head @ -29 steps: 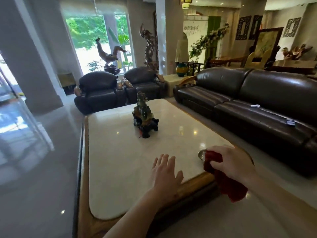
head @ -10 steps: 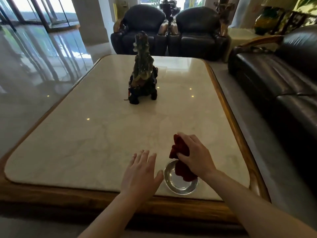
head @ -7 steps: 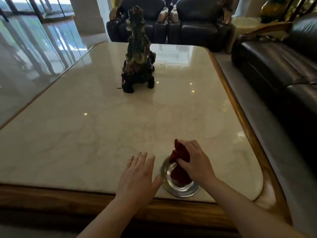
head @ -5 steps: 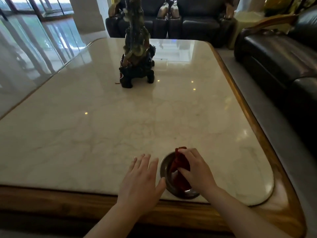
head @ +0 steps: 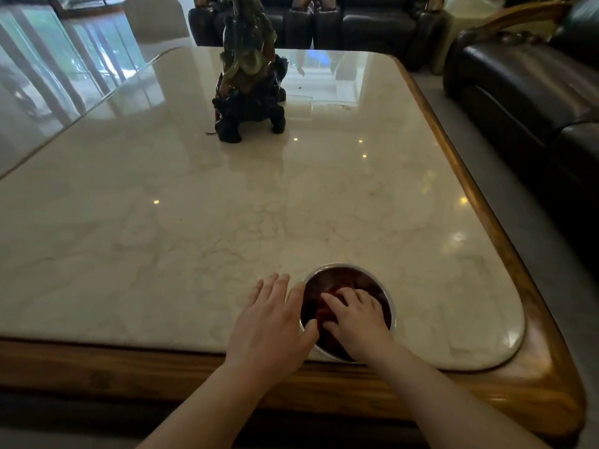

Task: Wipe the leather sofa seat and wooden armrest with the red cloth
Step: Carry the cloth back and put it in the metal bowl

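The red cloth (head: 324, 311) lies bunched inside a small metal bowl (head: 387, 293) near the front edge of the marble table. My right hand (head: 355, 319) presses down on the cloth in the bowl, fingers curled over it. My left hand (head: 272, 319) rests flat on the tabletop, fingers apart, its thumb touching the bowl's left rim. The dark leather sofa (head: 531, 89) stands to the right, and its carved wooden armrest (head: 515, 12) shows at the top right.
The marble table (head: 194, 228) has a wooden border (head: 486, 202). A dark carved figurine (head: 249, 76) stands at its far middle. Two dark leather armchairs (head: 372, 24) sit behind the table. A strip of grey floor (head: 538, 241) runs between table and sofa.
My right hand has pushed the red cloth down from above the bowl into it. The view has tilted down and closer to the table. My left hand stays beside the bowl.
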